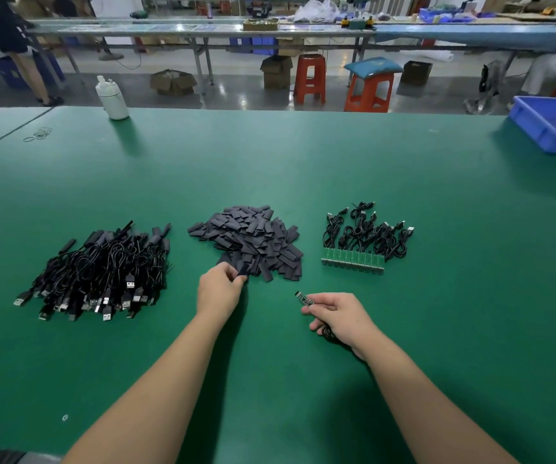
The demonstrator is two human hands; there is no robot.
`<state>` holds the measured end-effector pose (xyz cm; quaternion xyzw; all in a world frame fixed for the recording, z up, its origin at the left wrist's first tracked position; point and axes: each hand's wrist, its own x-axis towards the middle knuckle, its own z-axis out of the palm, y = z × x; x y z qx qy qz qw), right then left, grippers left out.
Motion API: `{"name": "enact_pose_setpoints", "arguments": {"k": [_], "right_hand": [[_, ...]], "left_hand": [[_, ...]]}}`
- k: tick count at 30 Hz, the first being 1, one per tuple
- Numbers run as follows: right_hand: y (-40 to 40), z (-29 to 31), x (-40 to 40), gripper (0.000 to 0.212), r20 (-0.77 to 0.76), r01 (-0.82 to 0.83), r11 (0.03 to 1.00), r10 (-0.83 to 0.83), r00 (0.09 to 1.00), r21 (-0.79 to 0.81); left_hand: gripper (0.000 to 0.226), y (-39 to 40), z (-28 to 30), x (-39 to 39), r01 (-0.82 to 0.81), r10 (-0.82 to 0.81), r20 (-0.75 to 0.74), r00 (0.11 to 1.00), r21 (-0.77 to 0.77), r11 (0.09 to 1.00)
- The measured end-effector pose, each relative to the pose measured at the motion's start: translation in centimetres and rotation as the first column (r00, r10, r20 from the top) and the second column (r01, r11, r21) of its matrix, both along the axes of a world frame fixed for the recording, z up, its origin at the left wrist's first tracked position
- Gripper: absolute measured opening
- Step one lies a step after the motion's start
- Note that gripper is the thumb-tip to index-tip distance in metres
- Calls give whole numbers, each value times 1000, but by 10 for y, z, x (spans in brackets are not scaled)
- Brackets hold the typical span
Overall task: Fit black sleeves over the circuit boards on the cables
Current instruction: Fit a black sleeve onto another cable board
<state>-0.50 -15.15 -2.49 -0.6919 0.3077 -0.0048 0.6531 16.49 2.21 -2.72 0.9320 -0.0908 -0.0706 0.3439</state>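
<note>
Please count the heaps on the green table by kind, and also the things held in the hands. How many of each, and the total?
Heap of finished cables: 1
Heap of sleeves: 1
Group of cables with bare boards: 1
Sleeve pinched by left hand: 1
Board on its cable, held by right hand: 1
Total: 5

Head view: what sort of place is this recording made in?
Most likely an electronics assembly workshop. A green work table holds a heap of black sleeves and cables with circuit boards; long benches and plastic stools stand behind.
</note>
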Motion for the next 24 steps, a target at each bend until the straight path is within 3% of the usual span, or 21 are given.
{"name": "enact_pose_setpoints", "arguments": {"k": [4,6,9,12,19,21,24], "right_hand": [[-1,4,1,30,-46,-99,991,95,994,-90],[-2,7,1,30,-55,-129,986,124,991,-104],[1,11,2,29,-59,-148,985,143,988,-90],[8,14,4,29,-63,-177,980,172,983,-89],[13,13,13,28,-66,-213,971,207,976,-109],[14,10,14,28,-65,-230,968,224,972,-105],[11,5,15,26,-62,-226,970,221,973,-92]], "left_hand": [[7,11,9,-12,212,-223,-74,972,-134,968],[17,13,8,-22,367,-374,-98,922,-81,927],[27,12,5,-33,492,-494,-31,869,149,858],[29,10,6,-38,560,-594,-4,804,340,756],[30,8,15,-38,589,-731,-22,682,609,532],[31,11,17,-36,580,-752,8,659,631,515],[34,17,16,-34,631,-752,45,657,514,582]]}}
